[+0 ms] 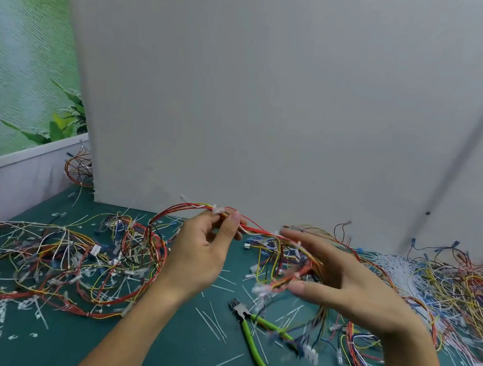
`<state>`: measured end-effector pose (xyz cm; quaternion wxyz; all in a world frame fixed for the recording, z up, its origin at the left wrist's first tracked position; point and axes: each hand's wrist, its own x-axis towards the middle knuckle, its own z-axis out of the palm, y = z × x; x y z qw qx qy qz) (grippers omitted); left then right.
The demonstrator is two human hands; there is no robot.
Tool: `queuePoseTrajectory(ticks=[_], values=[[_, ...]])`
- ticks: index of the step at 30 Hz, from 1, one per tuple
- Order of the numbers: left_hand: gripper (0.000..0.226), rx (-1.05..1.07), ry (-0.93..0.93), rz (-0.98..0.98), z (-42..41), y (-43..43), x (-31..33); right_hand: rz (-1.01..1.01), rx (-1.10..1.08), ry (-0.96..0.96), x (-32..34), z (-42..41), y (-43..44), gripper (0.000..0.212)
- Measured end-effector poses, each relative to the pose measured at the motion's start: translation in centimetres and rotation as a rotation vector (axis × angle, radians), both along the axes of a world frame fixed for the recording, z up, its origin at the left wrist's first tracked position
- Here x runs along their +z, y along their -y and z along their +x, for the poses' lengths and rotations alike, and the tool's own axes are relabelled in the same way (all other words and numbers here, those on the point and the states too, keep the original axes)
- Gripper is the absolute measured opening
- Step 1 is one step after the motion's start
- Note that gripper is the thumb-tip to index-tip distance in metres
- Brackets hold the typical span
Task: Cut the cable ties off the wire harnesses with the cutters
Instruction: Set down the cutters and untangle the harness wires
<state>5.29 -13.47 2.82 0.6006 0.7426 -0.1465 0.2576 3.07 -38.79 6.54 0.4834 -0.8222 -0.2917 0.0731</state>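
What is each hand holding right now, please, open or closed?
Left hand: pinches the wire harness at a white cable tie.
Right hand: open, fingers spread by the harness, blurred.
Cutters lie on the mat, unheld.

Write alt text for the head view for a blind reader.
The left hand pinches a red and yellow wire harness above a green table; the open, blurred right hand is beside it. Green-handled cutters lie untouched among cut ties.
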Motion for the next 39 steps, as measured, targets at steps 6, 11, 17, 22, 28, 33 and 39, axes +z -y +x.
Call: queuePoseTrajectory(ticks=[6, 11, 17, 22, 28, 33, 39], values=[[0.033, -0.030, -0.007, 0.105, -0.4, 1.2, -0.5, 0.118, -0.218, 0.141, -0.6, 0.8, -1.8, 0.026], [0.023, -0.158, -0.110, -0.123, -0.3, 1.5, -0.2, 0.095, -0.287, 0.187, -0.5, 0.8, -1.5, 0.006], [0.027, -0.381, -0.255, -0.792, 0.2, -0.2, 1.2, 0.070, -0.407, 0.260, -0.7, 1.2, -0.1, 0.006], [0.032, -0.241, -0.292, -0.864, 1.3, -1.8, 1.2, 0.041, -0.453, 0.316, -0.5, 1.1, 0.3, 0.011], [0.028, -0.005, -0.160, -0.401, 1.6, -2.2, 0.4, -0.170, -0.364, 0.276, -0.2, 0.5, -0.2, 0.021], [0.025, 0.014, -0.034, 0.018, 1.3, -3.3, 0.5, -0.464, -0.271, 0.018, -0.7, 0.8, -0.5, 0.056], [0.027, 0.043, -0.039, 0.279, 1.0, -4.5, 1.0, -0.650, -0.279, -0.093, -2.0, 1.4, -1.2, 0.011]])
